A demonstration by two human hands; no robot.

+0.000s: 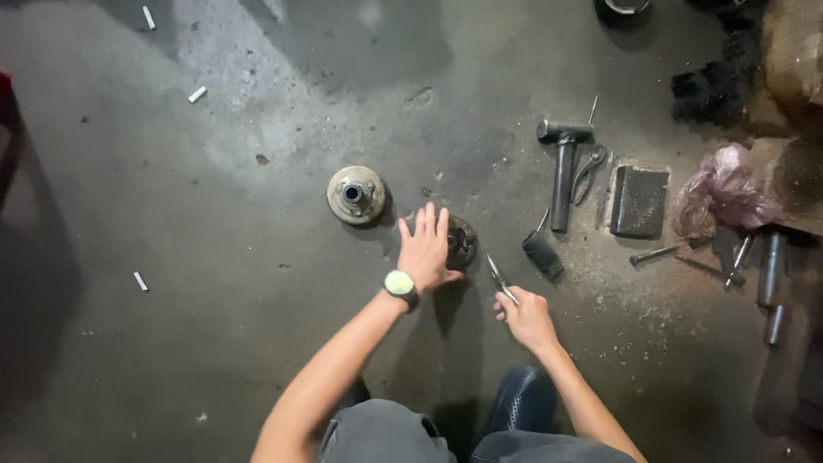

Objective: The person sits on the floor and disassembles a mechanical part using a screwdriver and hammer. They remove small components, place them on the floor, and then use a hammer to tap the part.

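Over on the left, small white stubs lie scattered on the stained concrete floor, well apart from the work. Nearer the middle sits a round tan metal hub, flat on its face with its hollow centre up, so it rests steady and will not roll. Just right of it the person's left hand, a watch with a pale face on the wrist, is spread open with the palm pressed on a darker round part; to my eye that flat hand is there to pin the part to the floor. The right hand is closed around the handles of slim pliers, the tips pointing up toward the dark part but not touching it. Right again, tools lie within reach: a small black block, a hammer with its head away from the person, a second pair of pliers, a dark flat rectangular block, then bolts and rods. A crumpled pink plastic bag sits at the far right; I can make out no labels or signs.
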